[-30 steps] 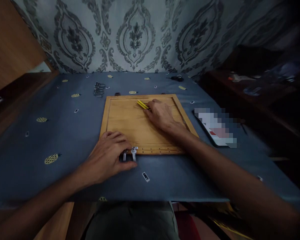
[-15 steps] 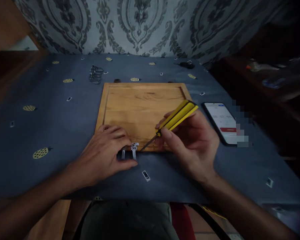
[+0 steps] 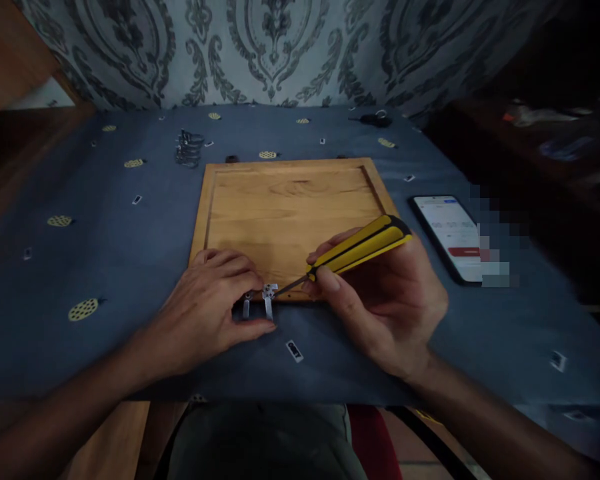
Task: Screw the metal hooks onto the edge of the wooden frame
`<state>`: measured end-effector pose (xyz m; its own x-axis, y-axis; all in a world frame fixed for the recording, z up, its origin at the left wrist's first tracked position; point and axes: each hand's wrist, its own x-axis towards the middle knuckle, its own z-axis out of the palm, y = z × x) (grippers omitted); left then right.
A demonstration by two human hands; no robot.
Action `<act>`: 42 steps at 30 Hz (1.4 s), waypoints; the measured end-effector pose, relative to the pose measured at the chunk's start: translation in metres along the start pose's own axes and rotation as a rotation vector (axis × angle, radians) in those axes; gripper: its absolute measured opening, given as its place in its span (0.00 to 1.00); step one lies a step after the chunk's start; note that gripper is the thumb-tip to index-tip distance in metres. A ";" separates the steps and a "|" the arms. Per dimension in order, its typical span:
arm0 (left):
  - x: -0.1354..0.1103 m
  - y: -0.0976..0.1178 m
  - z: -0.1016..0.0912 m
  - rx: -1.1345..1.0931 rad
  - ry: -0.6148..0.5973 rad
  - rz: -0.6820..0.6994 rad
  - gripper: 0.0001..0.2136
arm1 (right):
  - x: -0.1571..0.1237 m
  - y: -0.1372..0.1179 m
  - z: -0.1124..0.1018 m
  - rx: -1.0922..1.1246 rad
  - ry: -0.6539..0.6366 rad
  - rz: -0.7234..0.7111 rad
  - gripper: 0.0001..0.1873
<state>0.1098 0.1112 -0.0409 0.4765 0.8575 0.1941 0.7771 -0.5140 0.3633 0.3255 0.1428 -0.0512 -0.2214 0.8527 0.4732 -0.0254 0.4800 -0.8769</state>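
My left hand (image 3: 215, 293) is closed at the near edge of a framed wooden board (image 3: 290, 200), its thumb below and fingers above. Between them it pinches a small silver metal bracket (image 3: 269, 300) with screw holes; a second metal prong (image 3: 247, 308) shows beside it, partly behind the fingers. My right hand (image 3: 385, 300) grips a yellow and black screwdriver (image 3: 360, 247), handle slanting up to the right. Its thin shaft points down-left, the tip at the bracket's right side; whether it sits in a screw I cannot tell.
A bunch of dark metal hooks (image 3: 189, 148) lies at the back left of the blue patterned tablecloth (image 3: 105, 247). A phone (image 3: 447, 230) with a lit screen rests right of the board. Farther back lies a black object (image 3: 375, 119); a patterned curtain (image 3: 270, 53) hangs behind.
The screwdriver has tilted flatter, and its tip has moved left and slightly up to the bracket. My right hand has shifted a little right and down. The left hand stays in place.
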 end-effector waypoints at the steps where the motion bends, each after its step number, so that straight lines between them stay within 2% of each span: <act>1: 0.000 0.000 0.000 -0.002 -0.001 0.001 0.14 | 0.000 0.001 0.000 -0.008 -0.003 -0.004 0.09; 7: -0.001 -0.001 0.001 -0.013 0.003 0.003 0.14 | 0.000 0.002 0.001 -0.025 0.003 -0.020 0.09; 12: -0.001 -0.001 0.000 -0.022 -0.017 -0.019 0.13 | 0.002 0.003 0.002 -0.011 0.011 0.039 0.10; 17: 0.000 0.000 0.000 -0.026 -0.022 -0.027 0.13 | 0.000 0.006 0.001 0.021 -0.019 -0.001 0.10; 22: 0.000 -0.001 0.001 -0.021 -0.016 -0.022 0.13 | 0.000 0.008 -0.001 -0.066 -0.046 -0.031 0.09; 27: 0.001 -0.001 -0.001 -0.032 -0.020 -0.020 0.13 | 0.011 -0.002 -0.001 -0.100 -0.135 -0.033 0.10; 33: 0.001 0.000 -0.002 -0.040 -0.033 -0.020 0.13 | 0.024 -0.015 0.004 0.100 -0.229 0.209 0.18; 42: 0.000 -0.001 0.001 -0.026 0.001 -0.002 0.12 | 0.033 -0.021 0.005 0.225 -0.412 0.175 0.08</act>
<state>0.1093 0.1120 -0.0418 0.4750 0.8583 0.1943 0.7667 -0.5120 0.3875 0.3133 0.1602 -0.0177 -0.6067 0.7423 0.2844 -0.1530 0.2421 -0.9581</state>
